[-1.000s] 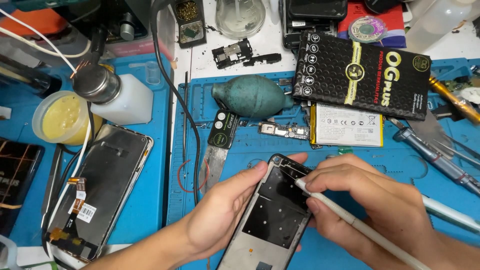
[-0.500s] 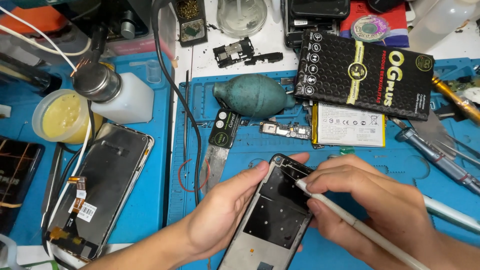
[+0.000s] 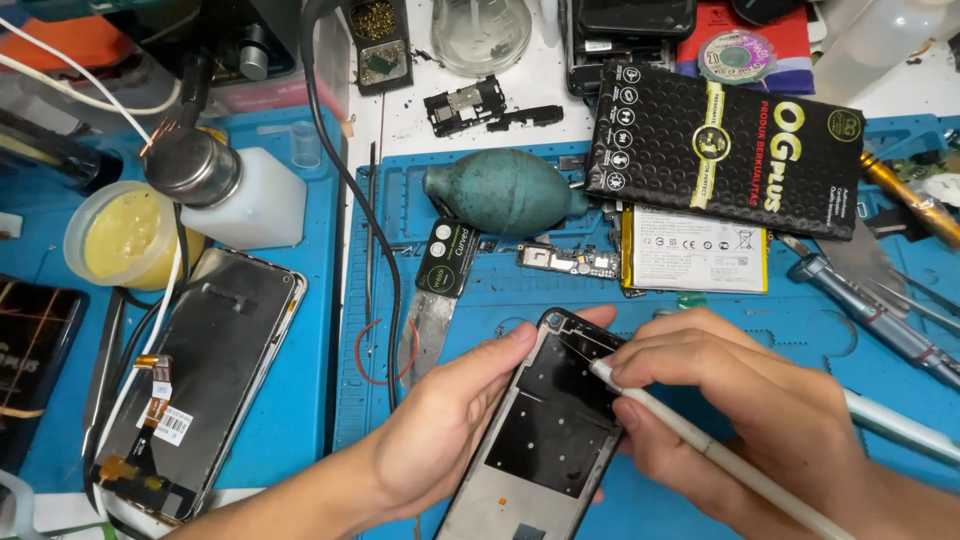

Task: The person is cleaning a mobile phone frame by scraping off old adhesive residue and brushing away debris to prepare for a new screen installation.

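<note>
The right hand grips a slender white tool pen-fashion, fingers closed round its shaft, the tip resting on the upper inner edge of an opened phone frame. The left hand is wrapped round that frame's left side, thumb laid along its rim, holding it tilted above the blue work mat. Compared with the views a second earlier, hands, tool and frame sit in nearly the same places; the tip has barely shifted along the frame's top corner, which suggests slow, fine work at one spot. Just beyond the frame lie a small circuit board, a flat white battery and a green rubber air blower; a black patterned box overlaps the battery's upper edge. Further left, a detached screen assembly rests near a white dispenser bottle and a yellow paste tub. A blue-handled screwdriver lies to the right.
</note>
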